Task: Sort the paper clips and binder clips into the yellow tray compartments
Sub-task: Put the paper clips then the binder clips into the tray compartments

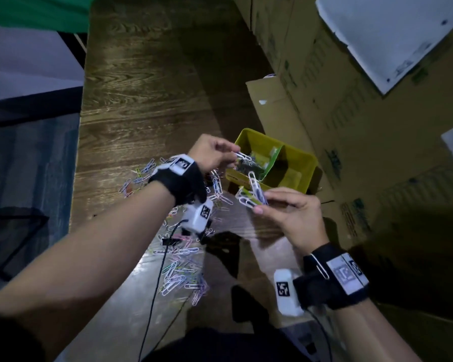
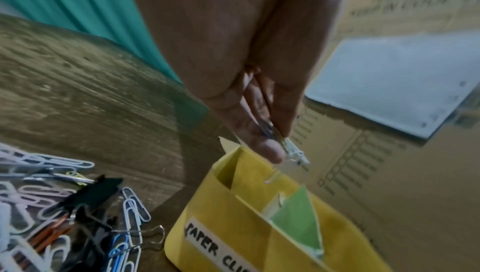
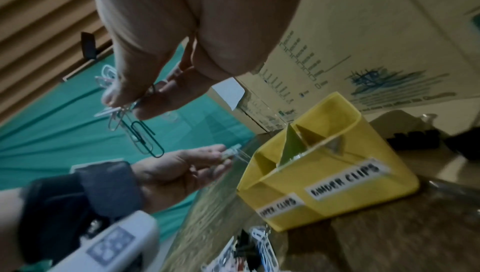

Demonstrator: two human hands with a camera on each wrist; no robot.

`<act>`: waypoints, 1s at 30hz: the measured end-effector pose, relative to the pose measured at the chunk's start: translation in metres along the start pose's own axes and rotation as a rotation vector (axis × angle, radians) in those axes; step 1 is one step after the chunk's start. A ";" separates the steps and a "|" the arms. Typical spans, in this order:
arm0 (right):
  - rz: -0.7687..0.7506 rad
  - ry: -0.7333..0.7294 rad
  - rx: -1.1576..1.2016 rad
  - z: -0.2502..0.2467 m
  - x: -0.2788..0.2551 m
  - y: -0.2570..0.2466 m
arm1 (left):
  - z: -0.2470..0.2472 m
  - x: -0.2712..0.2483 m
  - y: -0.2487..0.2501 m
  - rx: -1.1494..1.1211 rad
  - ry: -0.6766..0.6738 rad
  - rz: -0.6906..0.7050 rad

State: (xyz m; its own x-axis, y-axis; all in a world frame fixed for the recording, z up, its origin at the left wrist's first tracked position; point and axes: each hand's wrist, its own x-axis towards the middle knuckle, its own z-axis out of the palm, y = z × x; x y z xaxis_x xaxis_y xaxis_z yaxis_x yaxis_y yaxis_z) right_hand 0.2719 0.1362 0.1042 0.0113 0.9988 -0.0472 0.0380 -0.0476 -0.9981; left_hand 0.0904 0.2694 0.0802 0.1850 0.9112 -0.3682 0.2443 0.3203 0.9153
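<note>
Tray: yellow plastic tray (image 1: 307, 163) stands on the wood-grain tabletop (image 1: 141, 100) against brown cardboard boxes (image 1: 351, 113); a green divider (image 1: 273, 159) splits it, and white front labels read "PAPER CLIPS" (image 3: 279, 206) and "BINDER CLIPS" (image 3: 348, 181).
Tray contents: clips lie in the paper-clip compartment; their kinds are too blurred to tell.
Loose clips: heap of white, pink, blue and green wire paper clips (image 1: 179, 270) lies spread on the tabletop left of the tray, with black binder clips (image 2: 91, 196) among them.
Left hand: left hand (image 1: 212, 152) is over the tray's paper-clip compartment, thumb and fingers pinching a few white paper clips (image 1: 242, 155).
Right hand: right hand (image 1: 292, 215) is raised just in front of the tray, fingers and thumb curled round a bunch of white and green paper clips (image 1: 253, 193).
</note>
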 end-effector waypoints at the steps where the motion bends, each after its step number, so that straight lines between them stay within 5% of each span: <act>1: -0.022 0.015 -0.010 -0.003 0.010 -0.003 | 0.008 0.014 -0.002 0.057 0.010 -0.002; 7: 0.034 0.073 -0.037 -0.014 0.078 0.006 | 0.033 0.040 -0.011 0.547 0.005 0.034; 14: 0.129 0.072 -0.492 0.001 0.133 0.041 | 0.013 0.004 -0.037 -0.023 0.189 -0.003; 18: 0.158 -0.069 -0.752 0.016 0.146 0.061 | -0.010 -0.052 -0.075 0.089 0.060 -0.074; 22: 0.035 -0.193 -0.971 0.021 0.132 0.060 | -0.037 -0.114 -0.129 0.649 -0.155 -0.026; 26: -0.123 -0.239 -0.795 0.036 0.072 0.044 | -0.049 -0.167 -0.180 0.869 -0.125 0.055; 30: -0.089 -0.643 -0.754 0.069 -0.005 0.064 | -0.036 -0.197 -0.212 0.932 -0.142 0.019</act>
State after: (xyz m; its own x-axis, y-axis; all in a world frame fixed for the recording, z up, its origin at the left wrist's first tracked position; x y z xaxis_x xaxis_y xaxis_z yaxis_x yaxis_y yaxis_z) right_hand 0.2058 0.1285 0.0378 -0.5578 0.8034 -0.2083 0.6402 0.2567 -0.7241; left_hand -0.0321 0.0311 -0.0354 0.2959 0.8545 -0.4269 0.8916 -0.0868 0.4443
